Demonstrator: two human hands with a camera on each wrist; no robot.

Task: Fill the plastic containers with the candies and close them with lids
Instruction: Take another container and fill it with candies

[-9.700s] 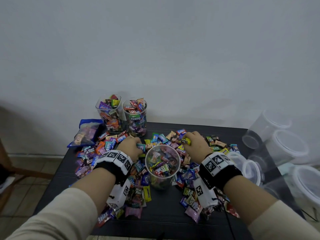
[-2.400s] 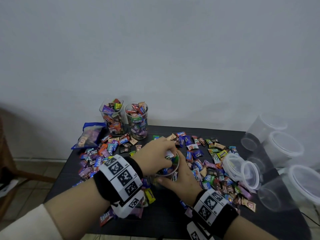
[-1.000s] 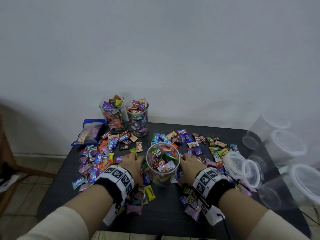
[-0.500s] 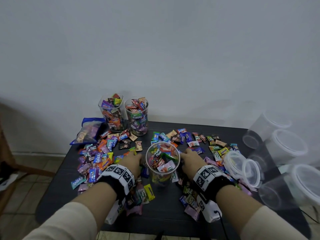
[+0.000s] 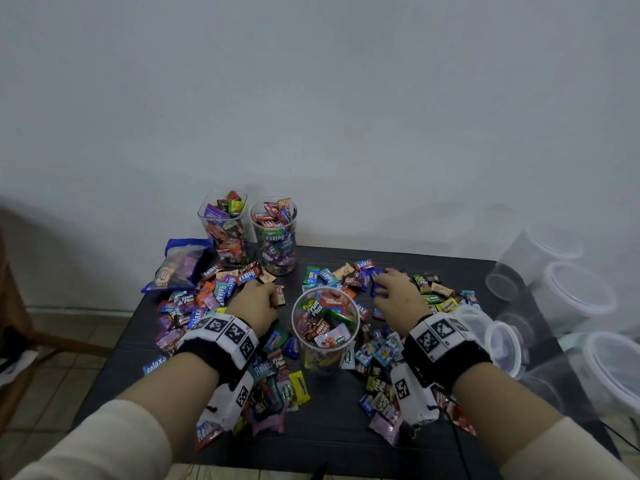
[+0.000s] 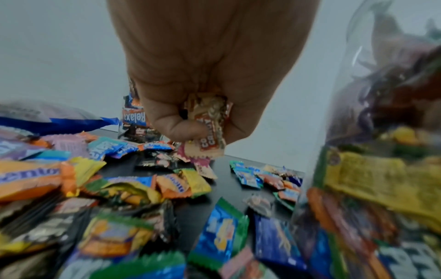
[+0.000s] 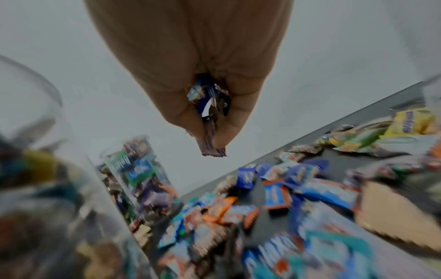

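A clear plastic container (image 5: 325, 329), nearly full of wrapped candies, stands upright at the middle of the black table (image 5: 332, 431). My left hand (image 5: 258, 301) is just left of it and grips a few candies (image 6: 207, 122), one tan and red. My right hand (image 5: 394, 296) hovers right of the rim, pinching blue and purple candies (image 7: 210, 113). Loose candies (image 5: 211, 299) lie scattered on both sides. Two filled containers (image 5: 227, 228) (image 5: 275, 233) without lids stand at the back left.
A blue candy bag (image 5: 180, 265) lies at the back left corner. Lids (image 5: 498, 341) and several empty clear containers (image 5: 568, 292) sit at the right edge. A white wall rises right behind the table. Tiled floor shows on the left.
Both hands moved away from the container's sides toward the back candies and each closed on a few. The container stayed in place.
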